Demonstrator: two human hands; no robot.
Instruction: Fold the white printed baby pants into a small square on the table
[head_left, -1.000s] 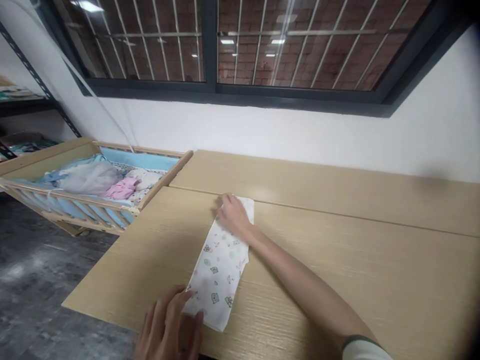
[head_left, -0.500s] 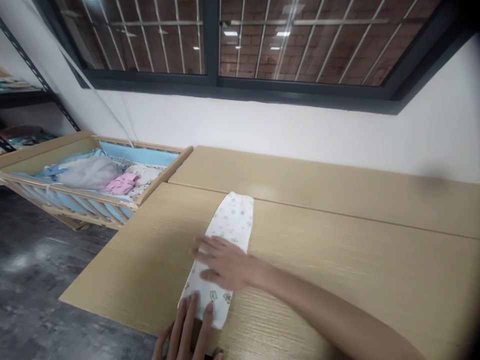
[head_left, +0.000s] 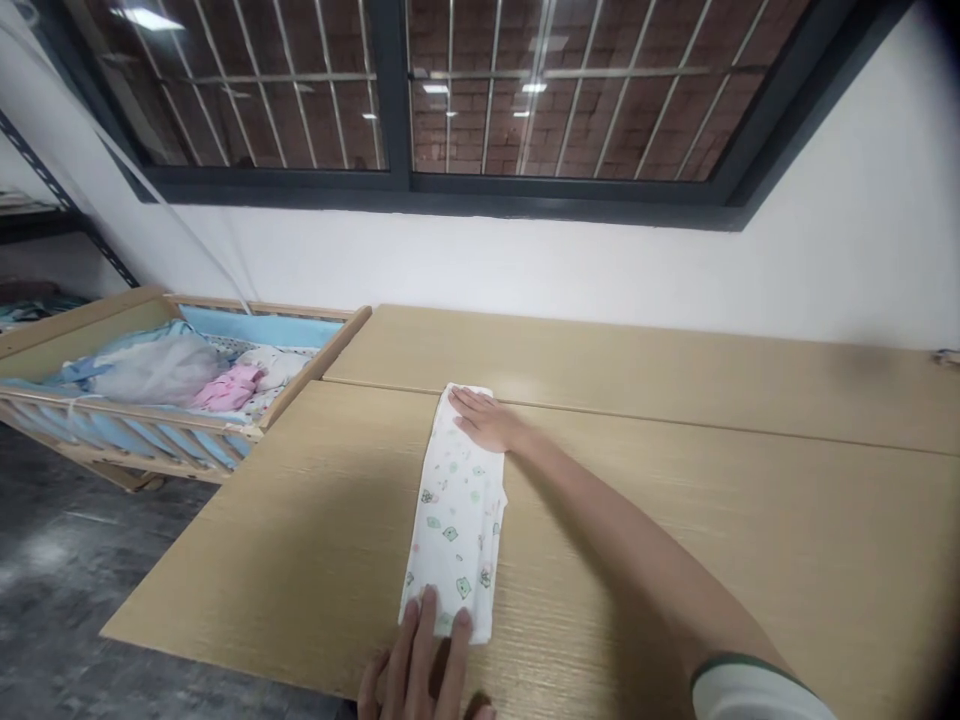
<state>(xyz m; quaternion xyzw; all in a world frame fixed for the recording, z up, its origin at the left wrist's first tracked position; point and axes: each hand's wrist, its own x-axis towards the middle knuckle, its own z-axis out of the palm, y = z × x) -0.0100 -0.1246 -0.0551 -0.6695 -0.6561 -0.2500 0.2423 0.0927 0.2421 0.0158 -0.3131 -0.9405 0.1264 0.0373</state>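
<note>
A white cloth (head_left: pixel 454 515) printed with small green and pink figures lies folded into a long narrow strip on the light wooden table (head_left: pixel 675 520). My right hand (head_left: pixel 484 420) rests flat on the far end of the cloth, fingers stretched out. My left hand (head_left: pixel 424 670) lies at the bottom edge of the view, its fingertips pressing flat on the near end of the cloth. Neither hand grips anything.
A wooden baby crib (head_left: pixel 169 385) with blue lining stands to the left of the table, holding a pink garment (head_left: pixel 229 388) and grey and white fabrics. A white wall and a barred window (head_left: pixel 450 90) lie behind. Dark floor shows at the left.
My right hand slid from the far end down to the middle of the cloth and back to the far end. My left hand stayed on the near end.
</note>
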